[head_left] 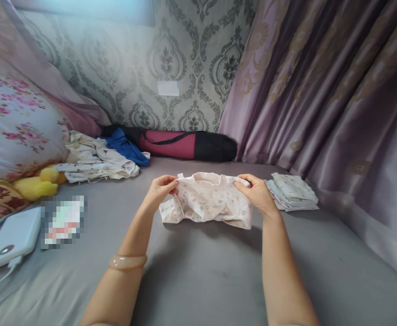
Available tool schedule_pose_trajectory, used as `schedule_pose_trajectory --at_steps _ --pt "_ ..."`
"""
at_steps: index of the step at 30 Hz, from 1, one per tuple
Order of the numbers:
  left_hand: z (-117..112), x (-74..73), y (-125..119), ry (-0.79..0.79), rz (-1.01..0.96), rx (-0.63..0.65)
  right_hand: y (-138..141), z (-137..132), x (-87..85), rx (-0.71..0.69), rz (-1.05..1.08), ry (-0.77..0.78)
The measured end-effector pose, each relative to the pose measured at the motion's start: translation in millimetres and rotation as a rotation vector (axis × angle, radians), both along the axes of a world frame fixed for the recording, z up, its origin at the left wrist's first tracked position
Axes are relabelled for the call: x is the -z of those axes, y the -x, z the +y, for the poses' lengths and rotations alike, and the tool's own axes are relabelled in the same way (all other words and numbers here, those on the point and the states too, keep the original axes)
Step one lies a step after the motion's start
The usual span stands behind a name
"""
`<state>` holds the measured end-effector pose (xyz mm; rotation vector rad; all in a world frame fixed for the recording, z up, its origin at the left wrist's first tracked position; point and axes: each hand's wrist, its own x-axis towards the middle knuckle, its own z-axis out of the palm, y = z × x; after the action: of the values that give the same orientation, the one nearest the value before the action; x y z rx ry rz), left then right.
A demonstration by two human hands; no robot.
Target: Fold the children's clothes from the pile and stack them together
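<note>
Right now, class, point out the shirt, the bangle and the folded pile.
Shirt (213, 199): head view, middle of its body.
Bangle (127, 262): head view, middle of its band.
Folded pile (292, 188): head view, its top cloth.

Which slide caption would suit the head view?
Left hand and right hand hold a patterned garment on either side of its collar.

Near the clock's centre, pale pinkish white with small scattered multicoloured motifs on the garment (212, 201). At 12 o'clock, grey damask on the wallpaper (198, 68). At 2, mauve with gold medallions on the curtain (303, 77). At 6, plain grey on the sheet (201, 276). Towards 10, pink blossoms over white on the bedding (15, 122).
</note>
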<state>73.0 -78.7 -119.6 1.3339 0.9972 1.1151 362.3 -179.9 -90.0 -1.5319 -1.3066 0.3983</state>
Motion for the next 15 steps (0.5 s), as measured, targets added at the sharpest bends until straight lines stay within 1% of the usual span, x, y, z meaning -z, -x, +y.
schedule_pose_trajectory --at_steps 3,9,12,15 --pt "0.2 2.1 -2.3 -0.012 0.015 0.003 1.7 -1.8 -1.8 -0.006 -0.046 0.029" --pt "-4.6 2.5 -2.8 -0.066 0.081 0.046 1.5 -6.6 -2.1 -0.073 -0.209 0.022" --pt "-5.6 -0.6 -2.3 -0.106 0.092 0.051 -1.3 -5.5 -3.6 -0.071 -0.202 0.017" --pt "0.8 -7.7 -3.2 -0.183 0.093 0.034 -7.1 1.4 -10.3 -0.067 -0.198 -0.002"
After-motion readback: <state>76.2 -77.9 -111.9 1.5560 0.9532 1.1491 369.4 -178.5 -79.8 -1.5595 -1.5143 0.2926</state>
